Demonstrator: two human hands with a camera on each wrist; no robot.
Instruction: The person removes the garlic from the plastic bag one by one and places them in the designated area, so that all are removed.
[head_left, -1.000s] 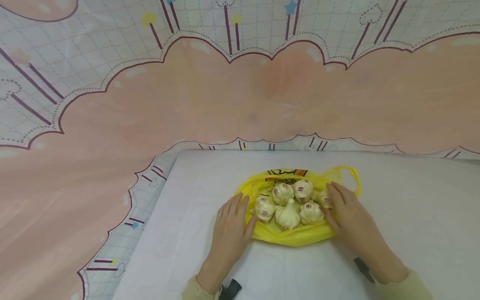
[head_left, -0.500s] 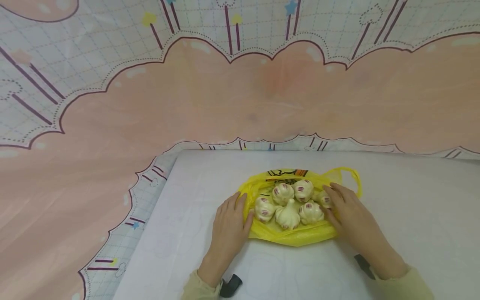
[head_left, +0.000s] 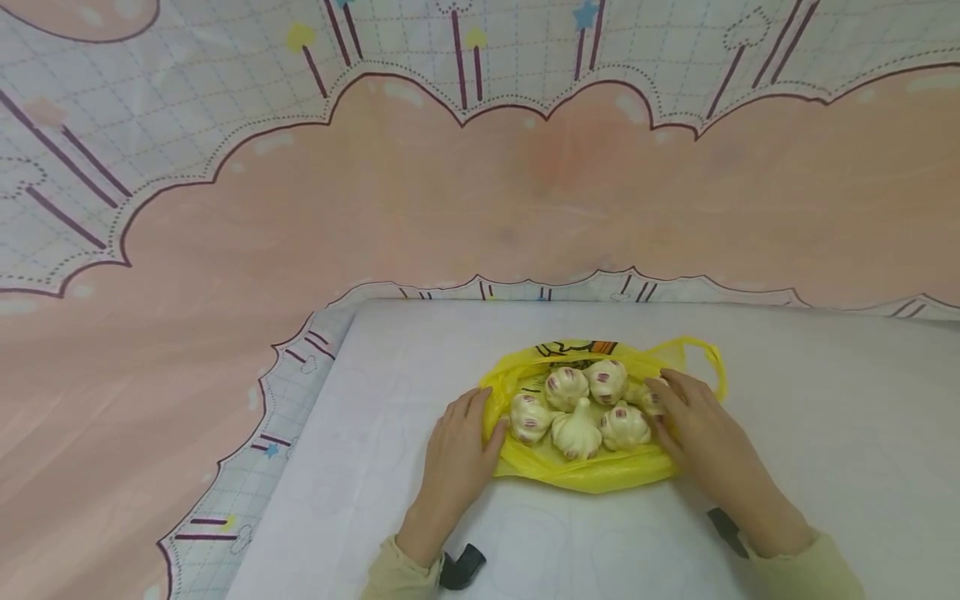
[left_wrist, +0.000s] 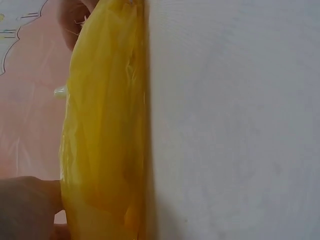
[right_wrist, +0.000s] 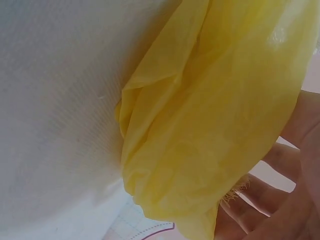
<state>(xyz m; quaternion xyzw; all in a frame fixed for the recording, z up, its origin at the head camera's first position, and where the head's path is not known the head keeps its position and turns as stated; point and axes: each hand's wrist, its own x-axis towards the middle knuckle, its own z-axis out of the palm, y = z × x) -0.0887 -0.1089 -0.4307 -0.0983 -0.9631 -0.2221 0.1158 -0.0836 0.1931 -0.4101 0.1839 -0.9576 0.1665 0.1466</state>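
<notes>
A yellow plastic bag point(head_left: 592, 471) lies open on the white table point(head_left: 825, 417), with several garlic bulbs point(head_left: 576, 429) on it. My left hand point(head_left: 457, 446) rests at the bag's left edge with straight fingers, its thumb touching the plastic. At the bag's right side lies my right hand point(head_left: 701, 429), fingers extended against the plastic and the rightmost bulb. The left wrist view shows the yellow bag point(left_wrist: 102, 135) beside a bit of that hand point(left_wrist: 27, 205). The right wrist view shows crumpled yellow plastic point(right_wrist: 220, 115) and the fingers point(right_wrist: 280, 200) beside it.
A pink and white patterned cloth point(head_left: 375, 192) hangs behind and left of the table. The bag's handle loop point(head_left: 708, 358) sticks out at the far right. Black wrist straps point(head_left: 461, 567) show at my sleeves. Bare table surface extends to the right and front.
Both hands have shifted very slightly toward the bag's edges. The garlic and bag stay in place.
</notes>
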